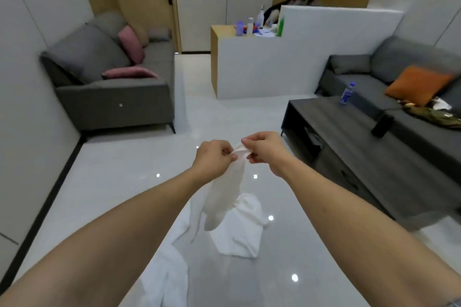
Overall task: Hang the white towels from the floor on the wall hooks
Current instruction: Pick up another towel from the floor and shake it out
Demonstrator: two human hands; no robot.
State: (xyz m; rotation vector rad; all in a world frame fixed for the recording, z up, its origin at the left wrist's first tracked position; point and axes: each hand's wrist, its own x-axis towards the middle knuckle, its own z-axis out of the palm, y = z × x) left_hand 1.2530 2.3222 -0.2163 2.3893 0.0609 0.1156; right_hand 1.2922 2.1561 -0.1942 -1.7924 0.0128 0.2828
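Head view: worn on the person's head, facing forward and down across the floor [124, 182].
Nearness: forearms close, sofas farther.

No text can be read; the blue bottle label [347, 94] is too blurred.

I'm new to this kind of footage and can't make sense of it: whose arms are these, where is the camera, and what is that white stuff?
There is no machine here. The single picture comes from a wide-angle camera worn on a person's head, looking forward and down, so the two bare arms are that person's own. The left hand and right hand both pinch the top edge of a white towel, which hangs down between them. More white towels lie crumpled on the glossy floor below. Around are a grey sofa and a dark coffee table with a water bottle. No wall hooks are in view.
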